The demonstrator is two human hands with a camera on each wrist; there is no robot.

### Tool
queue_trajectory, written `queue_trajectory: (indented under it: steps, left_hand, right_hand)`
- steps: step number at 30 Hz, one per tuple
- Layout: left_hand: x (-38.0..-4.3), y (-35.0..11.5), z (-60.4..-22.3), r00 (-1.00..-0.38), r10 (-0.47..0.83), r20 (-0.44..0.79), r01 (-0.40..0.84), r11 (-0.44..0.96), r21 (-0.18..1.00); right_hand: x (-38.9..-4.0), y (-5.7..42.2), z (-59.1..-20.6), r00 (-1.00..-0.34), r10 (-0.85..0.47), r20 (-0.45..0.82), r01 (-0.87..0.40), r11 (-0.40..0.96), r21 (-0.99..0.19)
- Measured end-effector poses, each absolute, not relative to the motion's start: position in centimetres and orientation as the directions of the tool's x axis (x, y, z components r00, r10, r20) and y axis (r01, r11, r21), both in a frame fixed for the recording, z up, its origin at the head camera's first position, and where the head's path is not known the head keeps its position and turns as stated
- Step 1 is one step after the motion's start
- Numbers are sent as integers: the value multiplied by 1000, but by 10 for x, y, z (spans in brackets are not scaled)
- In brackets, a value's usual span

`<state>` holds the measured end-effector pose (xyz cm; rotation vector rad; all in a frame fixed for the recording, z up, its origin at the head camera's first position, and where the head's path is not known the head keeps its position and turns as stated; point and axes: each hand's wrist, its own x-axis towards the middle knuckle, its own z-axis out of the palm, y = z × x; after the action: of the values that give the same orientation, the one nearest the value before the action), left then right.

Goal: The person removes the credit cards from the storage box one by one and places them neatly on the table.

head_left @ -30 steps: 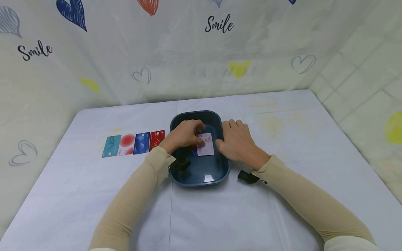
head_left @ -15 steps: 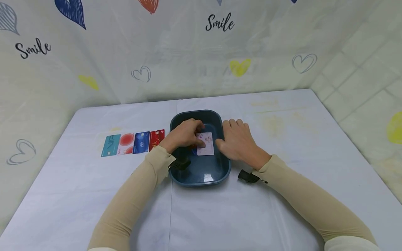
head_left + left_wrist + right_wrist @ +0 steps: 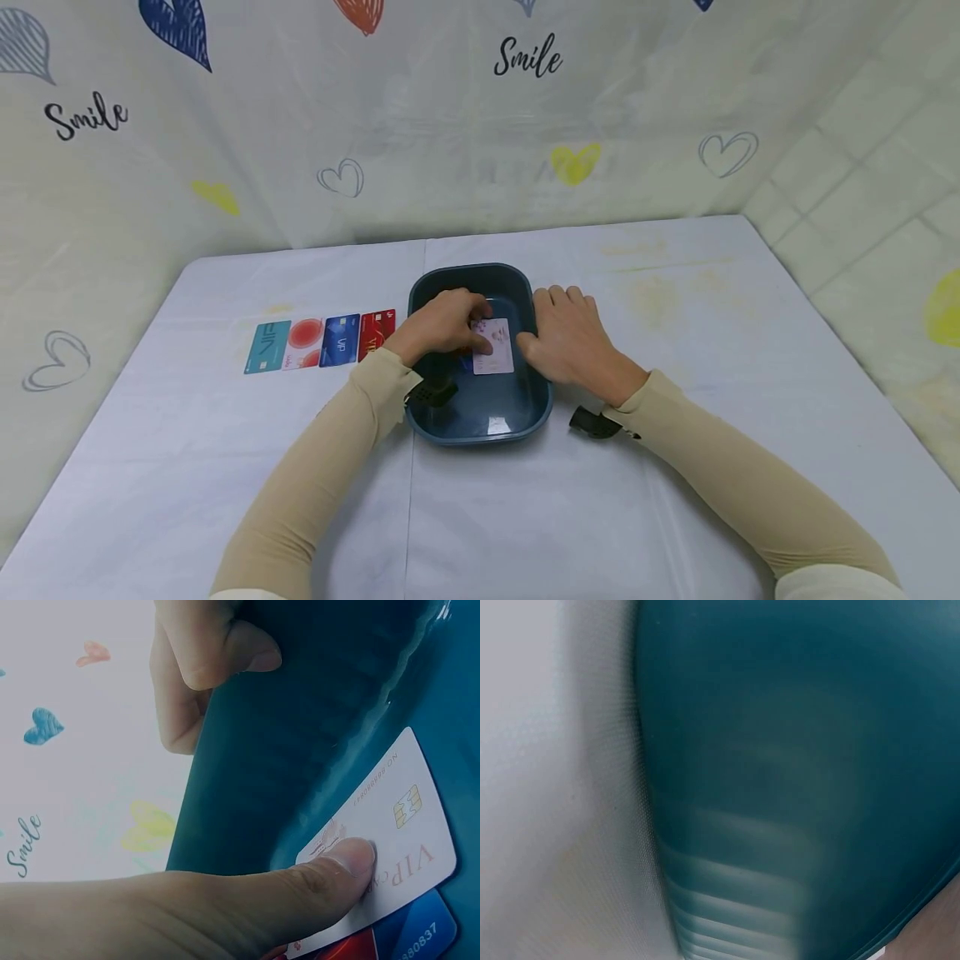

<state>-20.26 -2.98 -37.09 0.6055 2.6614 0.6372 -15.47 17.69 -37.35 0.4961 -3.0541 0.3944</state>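
Observation:
My left hand (image 3: pixel 447 321) reaches into a dark blue plastic basin (image 3: pixel 480 417). Its thumb touches a pale pink VIP card (image 3: pixel 498 354) lying on the basin floor. In the left wrist view the other fingers (image 3: pixel 196 660) are bent and well apart from that card. A blue card (image 3: pixel 421 930) and a red card (image 3: pixel 352 949) show partly from under the pink one. On the right side, my right hand (image 3: pixel 566 337) grips the basin's rim, its thumb over the edge. The right wrist view shows mostly the basin's outer wall (image 3: pixel 765 750).
Left of the basin, a teal card (image 3: pixel 267 347), a white card with red circles (image 3: pixel 303 343), a blue VIP card (image 3: pixel 340 340) and a red card (image 3: pixel 377 333) lie side by side on the white tablecloth (image 3: pixel 187 450). A patterned cloth backdrop (image 3: pixel 420 108) hangs behind.

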Motion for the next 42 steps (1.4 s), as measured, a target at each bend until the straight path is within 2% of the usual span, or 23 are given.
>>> queue_trajectory:
  steps: [21,42]
  left_hand:
    - [-201,-29,-369,-852,480,-207,349,817,458]
    - [-194,-27,-365,-911,380,-162,248,817,520]
  right_hand:
    - [-156,177,-375,-949,-309,64,-315,920,-233]
    - [-154,177,-374,-950,-305,66,-312,918,-243]
